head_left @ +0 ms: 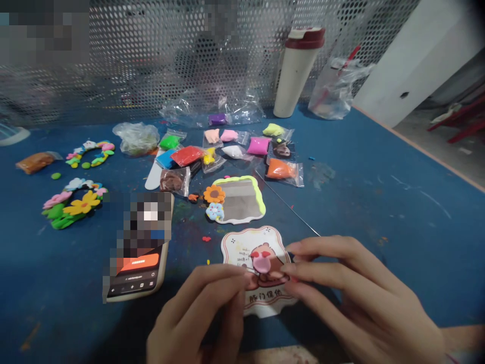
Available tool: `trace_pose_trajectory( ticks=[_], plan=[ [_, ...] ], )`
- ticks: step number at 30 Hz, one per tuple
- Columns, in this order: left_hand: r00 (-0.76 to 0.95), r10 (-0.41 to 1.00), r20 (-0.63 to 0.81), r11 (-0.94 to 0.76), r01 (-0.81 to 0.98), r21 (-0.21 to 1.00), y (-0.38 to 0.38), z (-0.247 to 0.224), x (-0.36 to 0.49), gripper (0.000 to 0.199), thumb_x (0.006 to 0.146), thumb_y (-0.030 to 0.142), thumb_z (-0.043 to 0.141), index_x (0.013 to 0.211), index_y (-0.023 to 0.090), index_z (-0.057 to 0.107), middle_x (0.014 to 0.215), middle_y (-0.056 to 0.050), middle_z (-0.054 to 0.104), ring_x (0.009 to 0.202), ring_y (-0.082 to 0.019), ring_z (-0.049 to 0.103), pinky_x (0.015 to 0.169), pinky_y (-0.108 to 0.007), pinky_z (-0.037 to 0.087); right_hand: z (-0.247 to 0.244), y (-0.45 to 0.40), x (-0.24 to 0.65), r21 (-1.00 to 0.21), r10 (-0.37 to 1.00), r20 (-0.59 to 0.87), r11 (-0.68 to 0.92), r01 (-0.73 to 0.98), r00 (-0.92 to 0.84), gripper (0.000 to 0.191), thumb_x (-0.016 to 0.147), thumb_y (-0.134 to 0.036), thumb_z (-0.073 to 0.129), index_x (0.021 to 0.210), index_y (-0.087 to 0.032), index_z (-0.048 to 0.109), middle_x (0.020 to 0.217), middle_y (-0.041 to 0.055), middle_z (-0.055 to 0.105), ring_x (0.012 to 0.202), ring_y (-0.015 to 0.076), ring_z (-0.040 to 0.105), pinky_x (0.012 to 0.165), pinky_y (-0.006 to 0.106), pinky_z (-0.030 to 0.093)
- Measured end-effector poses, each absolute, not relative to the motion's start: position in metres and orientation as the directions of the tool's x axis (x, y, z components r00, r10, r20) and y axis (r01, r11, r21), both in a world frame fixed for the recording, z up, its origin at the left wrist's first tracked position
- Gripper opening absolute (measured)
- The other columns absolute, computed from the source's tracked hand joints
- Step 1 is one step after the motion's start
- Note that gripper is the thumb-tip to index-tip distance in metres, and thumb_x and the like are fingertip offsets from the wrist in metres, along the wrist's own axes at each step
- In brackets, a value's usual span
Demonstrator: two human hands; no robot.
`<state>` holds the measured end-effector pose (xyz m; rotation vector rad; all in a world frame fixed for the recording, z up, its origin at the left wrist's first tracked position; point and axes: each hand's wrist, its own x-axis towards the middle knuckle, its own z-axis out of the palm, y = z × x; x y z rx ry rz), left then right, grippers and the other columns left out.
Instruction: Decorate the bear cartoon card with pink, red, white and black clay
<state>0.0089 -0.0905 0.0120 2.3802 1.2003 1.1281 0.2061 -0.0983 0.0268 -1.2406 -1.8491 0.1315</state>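
A white scalloped plaque lies near the table's front edge, printed with a brown animal figure and dark characters. Pink and red pieces sit on the figure's face. My left hand touches the plaque's lower left part, its fingers bent together; whatever is between them is hidden. On the plaque's right side rest the spread fingertips of my right hand. Just beyond lies a scalloped mirror, with yellow-green clay along its top and right edge and two clay flowers on its left. A thin metal rod lies to the mirror's right.
Several bags of coloured clay, including an orange one, lie behind the mirror. A phone and two decorated rings are left. A tall cup and a plastic bag stand by the perforated metal screen.
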Motion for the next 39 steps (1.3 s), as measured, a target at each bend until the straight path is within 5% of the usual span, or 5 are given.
trace_pose_trajectory(
  ticks=[7,11,15,25,39],
  plan=[
    [0.457,0.889,-0.029,-0.059,0.176,0.983,-0.092,0.019,0.025,0.028,0.096,0.027,0.043,0.097,0.029,0.071,0.083,0.0,0.072,0.061,-0.011,0.067,0.049,-0.017,0.054,0.031,-0.103,0.204,-0.596,0.769,0.615,0.597,0.537,-0.174,0.012,0.087,-0.015,0.061,0.081,-0.02,0.07,0.086,0.0017,0.07,0.076,0.0071,0.069,0.069,0.011,0.056],
    [0.455,0.849,-0.27,0.315,-0.025,0.949,-0.098,0.018,0.026,0.036,0.087,0.055,0.053,0.088,0.026,0.075,0.066,-0.001,0.067,0.046,-0.009,0.055,0.044,-0.019,0.046,0.029,-0.104,0.203,-0.586,0.765,0.615,0.605,0.539,-0.191,0.012,0.087,-0.015,0.061,0.084,-0.019,0.071,0.087,0.0028,0.071,0.077,0.01,0.069,0.07,0.017,0.058],
    [0.452,0.776,-0.439,0.546,-0.135,0.827,-0.097,0.021,0.032,0.035,0.073,0.055,0.071,0.072,0.02,0.075,0.051,0.004,0.052,0.043,-0.004,0.045,0.045,-0.015,0.036,0.026,-0.104,0.2,-0.607,0.764,0.615,0.617,0.502,-0.195,0.012,0.088,-0.016,0.06,0.085,-0.018,0.071,0.087,0.0036,0.07,0.079,0.0088,0.068,0.072,0.014,0.056],
    [0.494,0.748,-0.443,0.577,-0.154,0.802,-0.092,0.018,0.033,0.036,0.075,0.047,0.071,0.06,0.014,0.066,0.045,0.007,0.041,0.035,-0.001,0.028,0.035,-0.015,0.018,0.014,-0.112,0.192,-0.652,0.802,0.583,0.556,0.516,-0.128,0.008,0.088,-0.019,0.061,0.089,-0.02,0.069,0.092,0.001,0.069,0.088,0.0067,0.066,0.082,0.011,0.052],
    [0.364,0.858,-0.364,0.416,-0.076,0.906,-0.093,0.024,0.034,0.027,0.08,0.035,0.067,0.059,0.016,0.069,0.06,0.005,0.05,0.038,0.0,0.031,0.035,-0.013,0.022,0.012,-0.115,0.187,-0.629,0.814,0.567,0.526,0.572,-0.126,0.012,0.086,-0.015,0.061,0.091,-0.021,0.071,0.098,0.0017,0.07,0.092,0.0076,0.067,0.086,0.01,0.05]
  ],
)
